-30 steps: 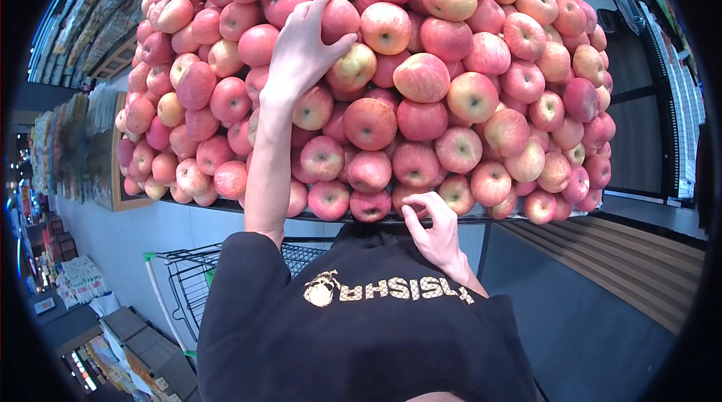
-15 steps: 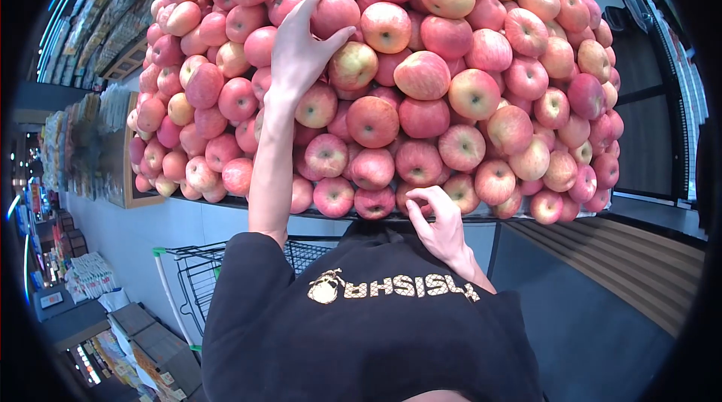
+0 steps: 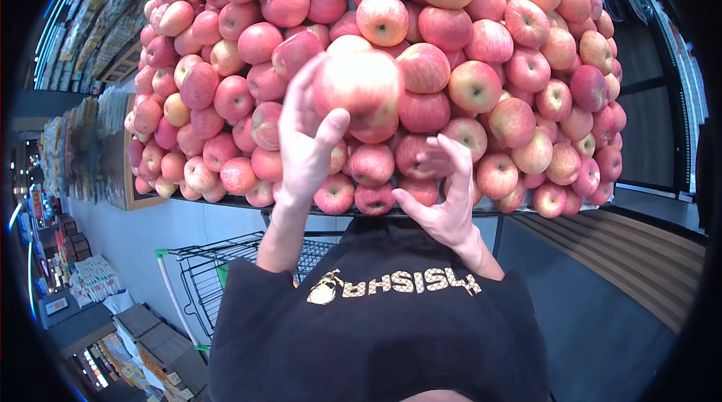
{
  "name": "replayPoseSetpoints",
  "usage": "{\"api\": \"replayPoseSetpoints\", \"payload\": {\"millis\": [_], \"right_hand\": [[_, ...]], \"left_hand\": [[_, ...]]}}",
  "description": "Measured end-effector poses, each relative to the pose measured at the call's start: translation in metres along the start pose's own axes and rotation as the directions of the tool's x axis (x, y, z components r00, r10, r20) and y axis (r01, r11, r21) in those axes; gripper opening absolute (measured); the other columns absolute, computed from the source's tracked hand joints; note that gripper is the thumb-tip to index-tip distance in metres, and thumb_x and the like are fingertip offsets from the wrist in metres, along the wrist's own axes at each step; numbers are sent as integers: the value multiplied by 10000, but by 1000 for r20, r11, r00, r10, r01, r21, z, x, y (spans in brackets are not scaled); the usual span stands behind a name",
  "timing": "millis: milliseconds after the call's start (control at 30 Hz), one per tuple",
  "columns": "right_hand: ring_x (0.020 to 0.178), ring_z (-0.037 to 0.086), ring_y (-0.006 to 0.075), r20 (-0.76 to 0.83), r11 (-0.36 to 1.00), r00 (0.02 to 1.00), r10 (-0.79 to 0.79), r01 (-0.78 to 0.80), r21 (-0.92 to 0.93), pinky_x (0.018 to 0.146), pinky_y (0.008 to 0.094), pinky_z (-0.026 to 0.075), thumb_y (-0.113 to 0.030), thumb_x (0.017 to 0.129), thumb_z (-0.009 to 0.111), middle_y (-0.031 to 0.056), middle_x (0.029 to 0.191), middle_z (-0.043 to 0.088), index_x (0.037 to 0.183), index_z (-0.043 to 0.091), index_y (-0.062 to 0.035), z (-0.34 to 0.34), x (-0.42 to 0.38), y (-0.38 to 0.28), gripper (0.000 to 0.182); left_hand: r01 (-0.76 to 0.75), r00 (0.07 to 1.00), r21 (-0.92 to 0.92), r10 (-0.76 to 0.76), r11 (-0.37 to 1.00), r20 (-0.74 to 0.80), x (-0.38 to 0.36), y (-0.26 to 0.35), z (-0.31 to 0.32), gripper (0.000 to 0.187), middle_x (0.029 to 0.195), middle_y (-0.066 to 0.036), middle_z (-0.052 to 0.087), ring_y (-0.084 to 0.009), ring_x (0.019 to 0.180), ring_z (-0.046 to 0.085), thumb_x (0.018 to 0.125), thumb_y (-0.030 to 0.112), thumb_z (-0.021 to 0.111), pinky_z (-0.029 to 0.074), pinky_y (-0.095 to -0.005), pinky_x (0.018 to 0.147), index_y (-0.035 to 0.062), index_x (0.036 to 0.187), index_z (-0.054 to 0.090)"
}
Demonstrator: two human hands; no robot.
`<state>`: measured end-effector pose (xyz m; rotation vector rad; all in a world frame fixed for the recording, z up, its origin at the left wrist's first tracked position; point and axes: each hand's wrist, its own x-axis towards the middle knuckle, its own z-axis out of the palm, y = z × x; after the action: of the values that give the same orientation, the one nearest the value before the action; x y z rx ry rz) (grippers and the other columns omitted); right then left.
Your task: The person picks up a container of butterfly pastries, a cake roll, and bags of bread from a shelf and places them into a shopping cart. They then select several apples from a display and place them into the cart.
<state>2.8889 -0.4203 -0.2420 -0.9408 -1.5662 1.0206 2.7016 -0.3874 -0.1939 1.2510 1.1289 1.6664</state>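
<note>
My left hand is closed around a red apple, held up above the pile, its top washed out by bright light. The thumb lies along the near side of the fruit, and the other fingers are partly behind it. To the right, my right hand is raised over the front edge of the heap, fingers curved and spread from the thumb, nothing in its grasp. Beneath both hands spreads a large heap of red and yellowish apples. One apple sits at the front edge between my wrists.
A wire shopping cart with green corners stands at the lower left, beside my body. Shelves of packaged goods line the left side. A slatted brown panel runs along the right, below a dark rack.
My left hand has lifted the apple out of the upper pile and brought it nearer to my body. My right hand has risen slightly and its fingers have spread.
</note>
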Motion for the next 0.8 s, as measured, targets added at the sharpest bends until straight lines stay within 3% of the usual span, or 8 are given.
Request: {"api": "replayPoseSetpoints", "payload": {"millis": [33,67,167,400,467,633,700,800], "right_hand": [[988,521,240,-28,990,991,-133,131,-55,763,336,489,-119,656,790,155,1175,444,1263,400,-61,3,6,0,723],[1064,477,250,-49,960,963,-263,257,-114,781,345,487,-145,621,820,159,1243,384,1307,357,-75,5,11,-1,830],[1099,454,273,-37,947,969,-243,229,-225,868,364,468,-148,597,832,160,1257,362,1310,387,-68,6,21,-21,845],[1080,478,281,13,944,962,-272,270,-190,860,354,473,-79,564,813,134,1185,452,1266,462,-69,11,23,-15,785],[1068,482,277,49,903,939,-339,340,-264,861,356,467,-62,559,806,132,1191,450,1263,467,-74,13,23,-6,781],[1056,480,279,62,897,937,-343,346,-276,889,355,431,-50,553,799,117,1166,470,1276,455,-77,21,21,-11,801],[1082,469,289,43,940,961,-274,277,-202,926,371,408,-110,570,815,123,1172,480,1285,432,-49,21,23,-20,814],[1123,462,287,207,980,963,-174,190,-60,965,382,388,-209,572,838,145,1225,476,1276,425,-14,16,28,-30,839]], "left_hand": [[270,962,-283,-244,920,125,-13,10,7,624,1292,-133,422,-216,1222,401,850,278,600,309,-361,1044,1,1336,323],[353,924,-328,-272,876,267,-11,-2,8,640,1302,-132,404,-216,1214,408,856,355,566,320,-361,1036,10,1337,323],[609,784,-506,-560,611,267,-39,-5,8,573,1309,-125,411,-220,1194,442,882,351,505,345,-372,1017,12,1318,352],[641,753,-606,-539,471,377,-50,-20,5,613,1301,-124,410,-219,1180,449,873,365,524,374,-373,994,47,1347,299],[485,875,-403,-434,777,215,-55,-14,14,679,1278,-125,418,-219,1183,435,830,385,589,379,-365,987,49,1341,295],[493,870,-376,-447,784,208,-54,-13,9,761,1256,-132,433,-237,1158,454,760,402,640,417,-357,953,45,1338,295],[624,781,-558,-461,546,421,-56,-9,0,791,1233,-137,458,-253,1110,498,728,407,626,460,-366,905,44,1343,287],[628,775,-557,-499,543,388,-66,-10,-4,814,1224,-138,460,-249,1080,513,702,416,628,481,-367,870,42,1340,288]]}}
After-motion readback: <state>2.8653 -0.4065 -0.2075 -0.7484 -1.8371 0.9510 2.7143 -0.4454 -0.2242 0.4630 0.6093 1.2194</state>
